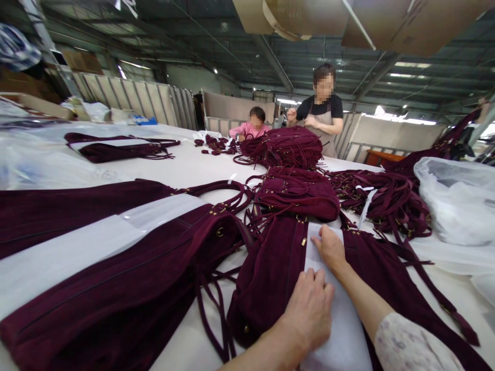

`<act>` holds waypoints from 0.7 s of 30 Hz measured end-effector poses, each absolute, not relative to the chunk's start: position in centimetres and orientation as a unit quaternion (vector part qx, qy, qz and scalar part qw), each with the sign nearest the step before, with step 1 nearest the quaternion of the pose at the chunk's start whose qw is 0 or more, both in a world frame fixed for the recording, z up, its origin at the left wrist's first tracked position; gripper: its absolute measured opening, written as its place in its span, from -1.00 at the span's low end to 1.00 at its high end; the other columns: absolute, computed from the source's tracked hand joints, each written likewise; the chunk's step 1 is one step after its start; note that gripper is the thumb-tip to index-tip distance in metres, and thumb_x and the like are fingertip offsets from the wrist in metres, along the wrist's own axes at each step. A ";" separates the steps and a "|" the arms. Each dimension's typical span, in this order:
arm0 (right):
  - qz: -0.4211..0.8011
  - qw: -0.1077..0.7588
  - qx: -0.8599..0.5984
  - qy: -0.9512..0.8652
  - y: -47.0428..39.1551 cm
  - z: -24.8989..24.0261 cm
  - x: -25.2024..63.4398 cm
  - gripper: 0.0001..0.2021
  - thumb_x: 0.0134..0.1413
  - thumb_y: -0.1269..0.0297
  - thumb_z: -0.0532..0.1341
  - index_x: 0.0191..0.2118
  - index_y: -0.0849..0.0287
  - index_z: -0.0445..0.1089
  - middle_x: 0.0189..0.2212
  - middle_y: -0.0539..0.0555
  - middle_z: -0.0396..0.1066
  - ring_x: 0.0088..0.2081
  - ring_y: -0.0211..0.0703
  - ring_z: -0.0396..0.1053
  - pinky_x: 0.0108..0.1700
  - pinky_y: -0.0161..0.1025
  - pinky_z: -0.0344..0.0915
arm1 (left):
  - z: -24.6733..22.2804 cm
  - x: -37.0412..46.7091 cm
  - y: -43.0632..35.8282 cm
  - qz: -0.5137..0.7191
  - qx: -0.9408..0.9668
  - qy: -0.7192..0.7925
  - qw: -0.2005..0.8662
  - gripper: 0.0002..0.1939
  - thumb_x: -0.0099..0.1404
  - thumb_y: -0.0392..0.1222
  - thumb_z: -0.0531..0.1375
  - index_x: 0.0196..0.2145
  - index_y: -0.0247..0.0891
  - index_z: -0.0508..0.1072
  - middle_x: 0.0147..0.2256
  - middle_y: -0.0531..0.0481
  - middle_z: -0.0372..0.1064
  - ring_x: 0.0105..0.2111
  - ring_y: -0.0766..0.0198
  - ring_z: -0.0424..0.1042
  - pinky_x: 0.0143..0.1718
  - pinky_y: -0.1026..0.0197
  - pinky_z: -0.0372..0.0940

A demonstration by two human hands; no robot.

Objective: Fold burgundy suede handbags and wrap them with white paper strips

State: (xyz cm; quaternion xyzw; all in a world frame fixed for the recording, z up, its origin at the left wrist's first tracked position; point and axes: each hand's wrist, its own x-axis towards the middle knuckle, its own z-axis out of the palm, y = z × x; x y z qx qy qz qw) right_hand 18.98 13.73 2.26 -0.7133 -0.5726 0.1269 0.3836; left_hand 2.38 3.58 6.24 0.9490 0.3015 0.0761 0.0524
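- left hand [309,309]: fingers curled on white sheet [344,337]; pinch cannot be told
- right hand [330,248]: bent at sheet's far end; pinch likewise unclear
- stacked burgundy bags [299,198]: close ahead
- strap pile [386,201], clear plastic bag [456,201]: right
- white sheet: beneath both hands, beside burgundy bag panel [266,273]

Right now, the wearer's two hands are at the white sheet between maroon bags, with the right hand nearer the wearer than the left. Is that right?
Not quite: the head view shows the left hand nearer the wearer and the right hand farther out, both at the white sheet.
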 end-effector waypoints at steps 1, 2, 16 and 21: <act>0.132 0.379 -0.714 -0.574 14.0 2.6 19.0 -0.78 0.12 0.16 0.18 -0.22 0.20 0.30 -0.49 0.01 0.29 -0.53 -0.25 0.17 -0.45 -0.28 0.09 | 6.0 2.3 3.5 0.079 0.949 0.303 0.047 -0.76 0.24 -0.24 0.03 -0.16 -0.34 0.34 -0.09 -0.27 0.22 -0.05 -0.05 0.20 -0.04 -0.10 0.18; 0.138 0.375 -0.712 -0.577 14.1 2.9 19.0 -0.78 0.13 0.16 0.16 -0.19 0.21 0.30 -0.51 0.00 0.28 -0.55 -0.26 0.17 -0.46 -0.29 0.09 | 5.7 2.2 3.5 0.083 0.948 0.303 0.039 -0.75 0.24 -0.23 0.03 -0.14 -0.34 0.34 -0.06 -0.28 0.22 -0.03 -0.06 0.19 -0.02 -0.11 0.16; 0.096 0.268 -0.666 -0.689 12.4 1.3 18.9 -0.58 -0.06 0.32 0.19 0.00 0.18 0.24 -0.17 0.17 0.33 -0.20 -0.01 0.40 -0.13 -0.11 0.34 | -1.0 2.5 5.5 0.162 0.941 0.280 -0.100 -0.79 0.34 -0.13 0.03 -0.15 -0.27 0.33 -0.09 -0.21 0.30 -0.11 -0.01 0.29 -0.16 0.01 0.20; 0.103 0.255 -0.638 -0.720 10.1 4.7 20.6 -0.71 0.12 0.36 0.02 -0.06 0.19 0.34 -0.17 0.16 0.42 -0.10 -0.07 0.39 0.01 -0.12 0.28 | 2.3 1.1 3.6 0.161 0.942 0.285 -0.072 -0.71 0.31 -0.12 0.04 -0.07 -0.32 0.27 0.03 -0.27 0.18 0.01 -0.05 0.19 0.00 -0.06 0.13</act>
